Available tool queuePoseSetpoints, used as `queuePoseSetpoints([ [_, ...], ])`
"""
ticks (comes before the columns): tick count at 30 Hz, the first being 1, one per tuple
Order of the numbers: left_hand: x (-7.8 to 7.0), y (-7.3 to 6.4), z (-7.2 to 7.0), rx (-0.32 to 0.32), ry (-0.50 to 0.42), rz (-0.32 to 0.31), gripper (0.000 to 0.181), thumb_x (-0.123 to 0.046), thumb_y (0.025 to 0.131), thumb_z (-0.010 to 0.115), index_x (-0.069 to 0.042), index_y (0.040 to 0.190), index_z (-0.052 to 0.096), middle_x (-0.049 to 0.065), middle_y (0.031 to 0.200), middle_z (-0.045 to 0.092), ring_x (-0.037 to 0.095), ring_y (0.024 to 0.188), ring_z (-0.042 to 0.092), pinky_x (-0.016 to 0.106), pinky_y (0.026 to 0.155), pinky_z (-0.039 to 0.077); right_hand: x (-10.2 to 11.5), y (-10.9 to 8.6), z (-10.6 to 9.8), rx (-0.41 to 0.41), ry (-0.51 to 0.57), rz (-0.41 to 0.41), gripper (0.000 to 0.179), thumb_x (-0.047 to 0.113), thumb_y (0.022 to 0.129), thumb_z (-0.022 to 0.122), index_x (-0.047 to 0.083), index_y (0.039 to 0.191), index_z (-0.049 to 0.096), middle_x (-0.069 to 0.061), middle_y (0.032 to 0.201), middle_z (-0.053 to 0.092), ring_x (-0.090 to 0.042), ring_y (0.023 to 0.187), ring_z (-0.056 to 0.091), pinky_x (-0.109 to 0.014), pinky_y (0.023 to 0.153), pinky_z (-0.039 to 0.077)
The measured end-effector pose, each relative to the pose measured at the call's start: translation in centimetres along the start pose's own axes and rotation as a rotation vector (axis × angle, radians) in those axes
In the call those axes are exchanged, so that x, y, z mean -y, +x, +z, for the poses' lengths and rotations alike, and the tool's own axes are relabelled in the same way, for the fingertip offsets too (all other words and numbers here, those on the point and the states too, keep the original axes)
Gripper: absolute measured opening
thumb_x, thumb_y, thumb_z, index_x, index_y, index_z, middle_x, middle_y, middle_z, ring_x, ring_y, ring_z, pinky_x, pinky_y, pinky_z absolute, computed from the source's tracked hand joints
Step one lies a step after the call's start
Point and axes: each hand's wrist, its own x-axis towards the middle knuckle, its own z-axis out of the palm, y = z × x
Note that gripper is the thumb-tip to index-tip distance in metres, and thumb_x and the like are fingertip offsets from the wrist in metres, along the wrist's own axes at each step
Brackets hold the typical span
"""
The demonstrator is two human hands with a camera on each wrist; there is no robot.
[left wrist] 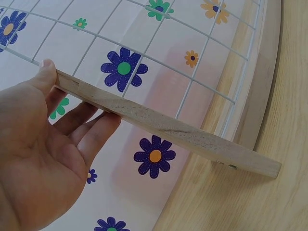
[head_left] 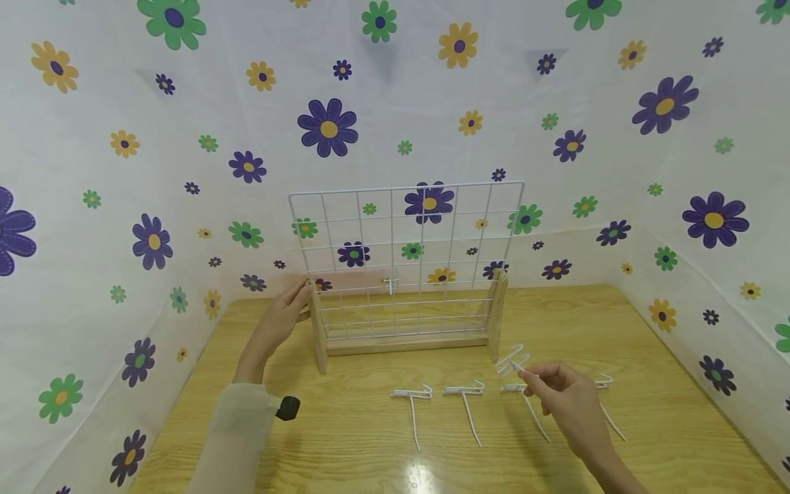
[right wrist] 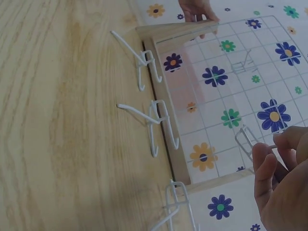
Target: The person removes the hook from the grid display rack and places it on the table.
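Observation:
At the left end of a wooden stand [head_left: 407, 344] with a white wire grid [head_left: 391, 219], my left hand [head_left: 280, 319] holds the top of the upright post [left wrist: 159, 118]. In the left wrist view the thumb is on one side of the wood, the fingers on the other. My right hand [head_left: 570, 401] pinches a white wire display hook [head_left: 512, 361] above the table, in front of the stand's right end. Its looped end [right wrist: 244, 139] points away from the fingers. Another hook [head_left: 391, 285] hangs near the middle of the grid.
Several more white hooks lie in a row before the stand, among them a leftmost hook [head_left: 412, 394] and a second hook [head_left: 465, 390]. The wooden table [head_left: 345, 439] meets a flower-printed sheet [head_left: 395, 89] at the back and sides.

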Motion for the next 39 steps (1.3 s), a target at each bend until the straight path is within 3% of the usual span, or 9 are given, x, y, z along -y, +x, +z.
queuePoseSetpoints([
  [7, -2.8, -1.3, 0.4, 0.018, -0.004, -0.003, 0.063, -0.036, 0.115, 0.034, -0.005, 0.165, 0.013, 0.027, 0.167, 0.017, 0.049, 0.147, 0.031, 0.052, 0.116, 0.04, -0.4, -0.4, 0.2, 0.008, -0.018, 0.021, 0.02, 0.013, 0.096, 0.076, -0.005, 0.099, 0.069, -0.008, 0.08, 0.073, -0.016, 0.056, 0.057, -0.023, 0.049, 0.052],
  [11, -3.5, -1.7, 0.4, 0.022, 0.004, -0.001, 0.064, -0.037, 0.115, 0.035, -0.005, 0.165, 0.013, 0.028, 0.167, 0.017, 0.05, 0.147, 0.031, 0.052, 0.116, 0.04, -0.8, -0.7, 0.3, 0.021, -0.019, 0.021, 0.019, 0.013, 0.095, 0.076, -0.005, 0.098, 0.069, -0.009, 0.08, 0.072, -0.016, 0.057, 0.057, -0.022, 0.049, 0.051],
  [16, -2.2, -0.9, 0.2, 0.013, -0.01, -0.008, 0.063, -0.037, 0.114, 0.035, -0.007, 0.166, 0.014, 0.025, 0.168, 0.017, 0.047, 0.148, 0.031, 0.052, 0.116, 0.041, -1.3, -1.0, 0.5, 0.032, 0.005, 0.04, 0.018, 0.011, 0.095, 0.076, -0.005, 0.097, 0.068, -0.011, 0.081, 0.072, -0.018, 0.06, 0.061, -0.021, 0.048, 0.051],
  [19, -0.7, -0.3, 0.0, 0.007, -0.001, -0.004, 0.065, -0.042, 0.114, 0.035, -0.01, 0.166, 0.014, 0.024, 0.168, 0.018, 0.047, 0.148, 0.032, 0.051, 0.116, 0.041, -1.5, -1.2, 0.6, 0.037, 0.012, 0.064, 0.018, 0.01, 0.094, 0.077, -0.006, 0.096, 0.068, -0.013, 0.081, 0.072, -0.02, 0.059, 0.061, -0.021, 0.048, 0.05],
  [23, 0.1, 0.0, 0.0, 0.004, 0.009, 0.007, 0.07, -0.05, 0.111, 0.037, -0.013, 0.167, 0.015, 0.023, 0.168, 0.018, 0.046, 0.148, 0.032, 0.049, 0.115, 0.042, -1.9, -1.4, 0.7, 0.047, -0.008, 0.085, 0.016, 0.008, 0.093, 0.077, -0.005, 0.095, 0.068, -0.014, 0.082, 0.072, -0.021, 0.059, 0.06, -0.02, 0.046, 0.048],
  [30, 0.3, -0.1, 0.0, 0.0, 0.01, 0.014, 0.074, -0.056, 0.109, 0.038, -0.015, 0.167, 0.018, 0.02, 0.168, 0.021, 0.044, 0.148, 0.033, 0.047, 0.114, 0.044, -2.7, -1.7, 0.9, 0.072, -0.005, 0.118, 0.015, 0.007, 0.093, 0.077, -0.005, 0.097, 0.068, -0.011, 0.082, 0.071, -0.013, 0.058, 0.056, -0.018, 0.046, 0.047],
  [34, 0.1, -0.1, 0.1, 0.0, 0.012, 0.011, 0.074, -0.057, 0.108, 0.038, -0.017, 0.167, 0.018, 0.019, 0.168, 0.022, 0.043, 0.148, 0.034, 0.046, 0.113, 0.045, -3.2, -1.9, 1.2, 0.07, -0.016, 0.133, 0.015, 0.007, 0.092, 0.078, -0.003, 0.096, 0.068, -0.01, 0.084, 0.072, -0.016, 0.066, 0.06, -0.02, 0.048, 0.049],
  [39, 0.0, -0.2, 0.0, 0.007, -0.003, 0.019, 0.072, -0.052, 0.11, 0.038, -0.014, 0.167, 0.016, 0.022, 0.168, 0.02, 0.045, 0.148, 0.033, 0.049, 0.114, 0.044, -3.6, -2.0, 1.5, 0.071, -0.017, 0.144, 0.015, 0.007, 0.091, 0.079, -0.003, 0.094, 0.069, -0.011, 0.083, 0.071, -0.017, 0.064, 0.059, -0.019, 0.046, 0.048],
])
